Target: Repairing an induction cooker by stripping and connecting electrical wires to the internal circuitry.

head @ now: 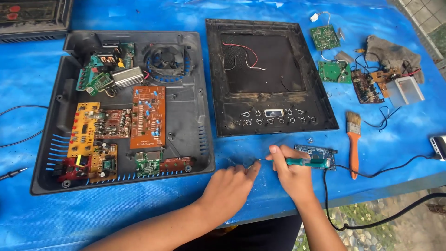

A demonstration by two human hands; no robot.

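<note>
Blue tarpaulin [139, 214] covers surface. Head view: right hand [290, 172], fingers closed round green-handled soldering iron [306, 162], tip aimed left at tiny part pinned under left hand [230, 188] fingertips, front edge of surface; whether these fingers pinch it, cannot tell. Judgement: steady wrist on surface, keep fingertips off hot tip. Behind: matt black plastic housing [195, 121], orange circuit board [147, 116], grimy top panel [325, 111], bristle brush [353, 139].

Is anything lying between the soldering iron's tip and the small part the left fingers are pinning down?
Nothing visible. The right hand holds the soldering iron with its tip right at the small part under the left hand fingertips; only bare blue tarp lies around them.
</note>
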